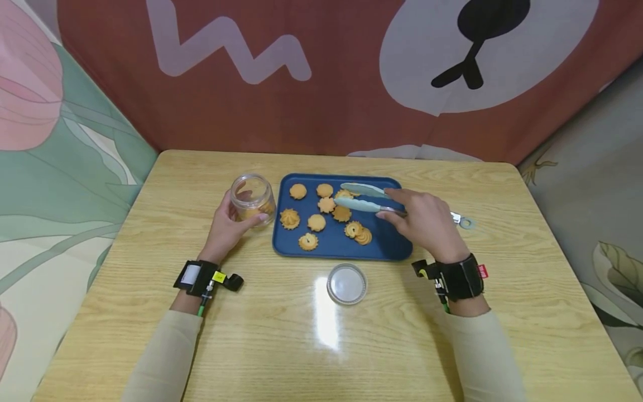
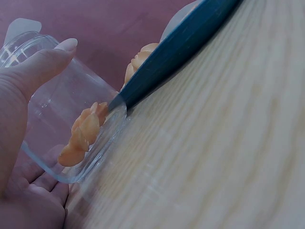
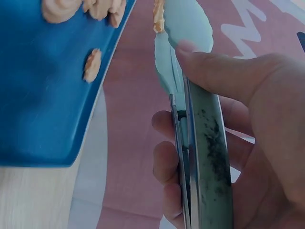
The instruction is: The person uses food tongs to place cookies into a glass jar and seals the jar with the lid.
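My left hand (image 1: 228, 228) grips a clear jar (image 1: 253, 192) with its thumb along one side and fingers on the other. Inside, cookies (image 2: 86, 131) lie at the jar's bottom. Metal tongs (image 1: 363, 205) with pale blue tips are held in my right hand (image 1: 427, 223), thumb on one arm and fingers round the other. Their tips hover over a dark blue tray (image 1: 384, 250) of round golden cookies (image 1: 316, 223). A cookie (image 3: 158, 16) shows at the tong tips in the right wrist view; I cannot tell whether they pinch it.
A round lid (image 1: 347, 284) lies on the wooden table (image 1: 261, 340) in front of the tray. The jar is beside the tray's left edge. Behind the table hangs a red-brown cloth (image 1: 341, 111) with printed shapes.
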Available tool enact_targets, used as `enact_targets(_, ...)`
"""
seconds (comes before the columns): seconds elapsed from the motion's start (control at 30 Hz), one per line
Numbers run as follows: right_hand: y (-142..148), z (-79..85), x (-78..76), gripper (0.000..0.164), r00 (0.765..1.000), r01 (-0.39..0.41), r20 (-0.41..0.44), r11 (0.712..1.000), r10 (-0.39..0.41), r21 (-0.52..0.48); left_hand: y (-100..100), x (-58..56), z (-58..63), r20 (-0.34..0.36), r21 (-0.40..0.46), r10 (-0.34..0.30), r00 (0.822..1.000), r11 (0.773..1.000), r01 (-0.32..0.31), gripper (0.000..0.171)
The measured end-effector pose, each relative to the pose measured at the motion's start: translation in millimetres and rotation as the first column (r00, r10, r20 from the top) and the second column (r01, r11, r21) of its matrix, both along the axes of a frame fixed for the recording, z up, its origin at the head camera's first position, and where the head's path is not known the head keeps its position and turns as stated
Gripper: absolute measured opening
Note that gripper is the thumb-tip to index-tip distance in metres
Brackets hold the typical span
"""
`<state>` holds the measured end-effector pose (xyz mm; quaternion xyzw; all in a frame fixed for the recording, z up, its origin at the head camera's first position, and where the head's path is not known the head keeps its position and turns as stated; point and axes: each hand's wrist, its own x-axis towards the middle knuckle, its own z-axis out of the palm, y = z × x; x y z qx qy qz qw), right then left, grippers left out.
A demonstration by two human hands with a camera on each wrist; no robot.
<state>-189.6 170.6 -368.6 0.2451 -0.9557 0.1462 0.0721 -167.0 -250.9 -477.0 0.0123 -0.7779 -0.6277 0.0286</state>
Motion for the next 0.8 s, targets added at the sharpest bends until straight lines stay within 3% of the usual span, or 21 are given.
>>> enact_targets(0.8, -64, 24.0, -6.9, 0.054, 0.995, -0.092, -0.05, 0.996, 0.091, -0.015, 1, 0.6, 2.4, -0.012, -0.002, -0.005, 1.0, 1.0, 0.005, 0.095)
